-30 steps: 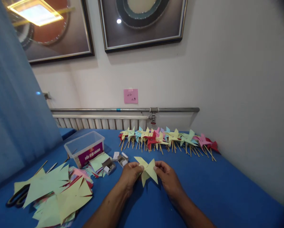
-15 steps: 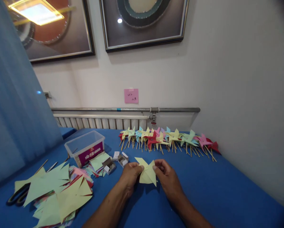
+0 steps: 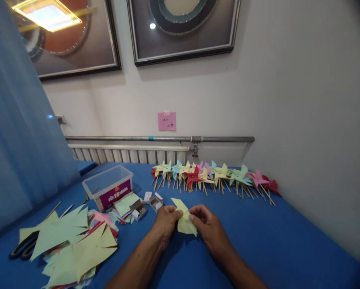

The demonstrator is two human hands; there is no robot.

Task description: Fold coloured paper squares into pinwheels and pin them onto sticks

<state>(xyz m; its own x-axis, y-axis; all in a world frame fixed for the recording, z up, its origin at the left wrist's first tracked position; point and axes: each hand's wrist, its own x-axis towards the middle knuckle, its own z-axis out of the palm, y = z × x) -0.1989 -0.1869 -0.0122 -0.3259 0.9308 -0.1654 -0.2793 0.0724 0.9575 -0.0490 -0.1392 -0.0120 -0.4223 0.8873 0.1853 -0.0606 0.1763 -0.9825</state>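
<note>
- The left hand and the right hand met over the near middle of the blue worktop, both closed in a pinch on one piece of yellow paper.
- The paper sat between the two grips, held just above the cloth; the left fingertips pinched its left edge, the right fingertips pressed in at its centre from the right.
- One pointed flap stuck up and away to the far left; the rest hung down toward the person, so its long line ran roughly near to far.
- Neither hand was clearly nearer; the right reached further onto the sheet.
- Beyond the hands lay a row of finished pinwheels on sticks along the wall side.
- To the left: small open boxes, a clear plastic tub, a heap of cut paper and scissors.
</note>
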